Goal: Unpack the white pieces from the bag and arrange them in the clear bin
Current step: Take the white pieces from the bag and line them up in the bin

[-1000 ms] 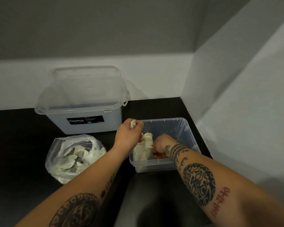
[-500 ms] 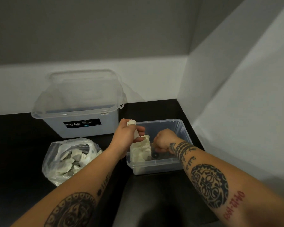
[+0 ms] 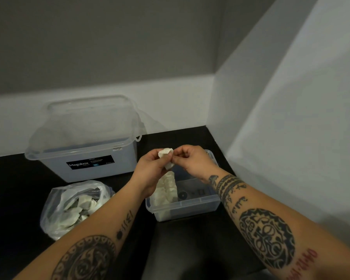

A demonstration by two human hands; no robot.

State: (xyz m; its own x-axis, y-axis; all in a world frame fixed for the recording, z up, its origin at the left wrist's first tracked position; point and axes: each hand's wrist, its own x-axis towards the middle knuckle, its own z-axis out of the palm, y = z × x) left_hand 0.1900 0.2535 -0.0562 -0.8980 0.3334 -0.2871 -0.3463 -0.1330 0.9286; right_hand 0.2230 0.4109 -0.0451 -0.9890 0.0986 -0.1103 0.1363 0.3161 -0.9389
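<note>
1. Piece (image 3: 166,156) in hand: one white piece, held above the clear bin (image 3: 190,206), over its back-left part. Both hands pinch it, clear of the rim.
2. My left hand (image 3: 150,168) grips it from the left side, fingers closed on it. I can't tell if more pieces sit in that palm.
3. My right hand (image 3: 190,160) pinches the right edge of the same piece with the fingertips; the other fingers are curled in.
4. Row of white pieces (image 3: 166,190) already stands in the bin along its left wall, packed edge to edge from front to back. Right part of the bin floor is bare, with only dark moulded marks showing there.
5. Bag (image 3: 73,207) sits left of the bin, apart from it, mouth open, with a good heap of white pieces inside.
6. Progress, my read: early to middle. One row is roughly done and most of the bin is unfilled. Going by the bag, many pieces remain.
7. Likely next: seat this piece in the row or start a second row beside it.
8. Large lidded box (image 3: 85,150) stands behind the bag, left-rear of the bin, lid shut. It looks to have no part in the job.
9. Everything rests on the dark counter (image 3: 12,199), with walls close behind and right of the bin.
</note>
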